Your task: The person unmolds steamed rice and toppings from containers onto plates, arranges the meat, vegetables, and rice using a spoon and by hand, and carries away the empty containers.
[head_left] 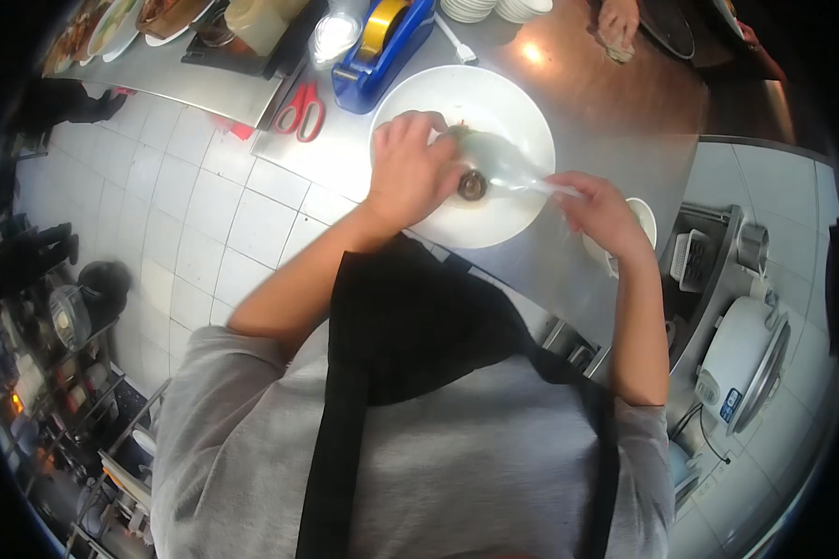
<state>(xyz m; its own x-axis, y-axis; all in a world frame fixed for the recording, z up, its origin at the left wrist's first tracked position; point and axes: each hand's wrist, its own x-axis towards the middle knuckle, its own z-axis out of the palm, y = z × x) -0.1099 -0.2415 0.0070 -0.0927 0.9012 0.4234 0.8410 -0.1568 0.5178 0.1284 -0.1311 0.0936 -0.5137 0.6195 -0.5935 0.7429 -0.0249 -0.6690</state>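
A large white plate (517, 98) lies on the steel counter in front of me. A translucent plastic bag (505, 166) stretches across it, wide at the left and narrowing to a twisted end at the right. My left hand (412, 166) is over the plate's left side, its fingers curled at the wide end. The narrow end is pinched in my right hand (598, 210), near the plate's right rim. A dark brown round piece of food (473, 184) sits on the plate below the bag. Some green shows beside my left fingertips, partly hidden.
Red-handled scissors (299, 114) and a blue tape dispenser (382, 51) lie left of the plate. A white bowl (645, 220) stands under my right wrist. Another person's hand (617, 20) holds a cloth (615, 50) at the far right. Stacked white dishes (469, 7) stand behind.
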